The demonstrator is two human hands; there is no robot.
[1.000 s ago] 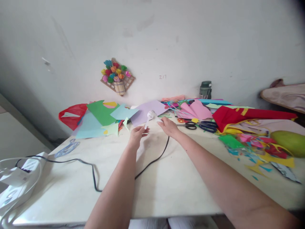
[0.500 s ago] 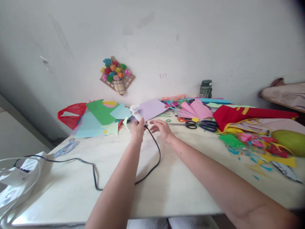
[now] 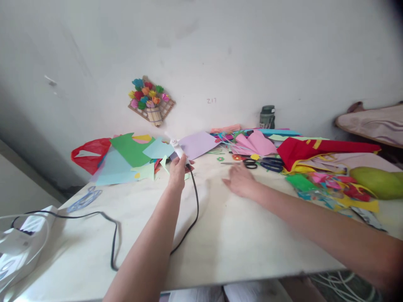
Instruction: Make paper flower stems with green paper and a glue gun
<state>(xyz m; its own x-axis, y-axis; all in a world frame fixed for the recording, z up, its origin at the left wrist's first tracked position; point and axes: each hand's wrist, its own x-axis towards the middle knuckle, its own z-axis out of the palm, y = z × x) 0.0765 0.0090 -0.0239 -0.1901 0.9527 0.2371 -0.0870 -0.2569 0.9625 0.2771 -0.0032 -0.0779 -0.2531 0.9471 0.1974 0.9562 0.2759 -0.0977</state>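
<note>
In the head view my left hand (image 3: 178, 173) is closed around a white glue gun (image 3: 178, 150), holding it up over the middle of the table. A black cord (image 3: 197, 201) runs down from its handle and passes under my left forearm. My right hand (image 3: 241, 180) is low over the tabletop, somewhat blurred, its fingers apart and nothing visible in them. Just beyond its fingertips lie black-handled scissors (image 3: 251, 164) and small paper flowers, a green one (image 3: 220, 159) and a red one (image 3: 236, 157). Whether the fingers touch the scissors I cannot tell.
Coloured paper sheets, among them green (image 3: 130, 149) and lilac (image 3: 198, 144), line the wall side. Dark-blue-handled scissors (image 3: 272, 163), red cloth (image 3: 292, 153), paper scraps (image 3: 343, 186) and a green fruit (image 3: 374, 181) lie right. A power strip (image 3: 40, 222) sits left; a bottle (image 3: 267, 117) stands behind.
My right hand has moved right and down to the tabletop, away from the glue gun. My left hand still holds the glue gun, and the view has shifted slightly.
</note>
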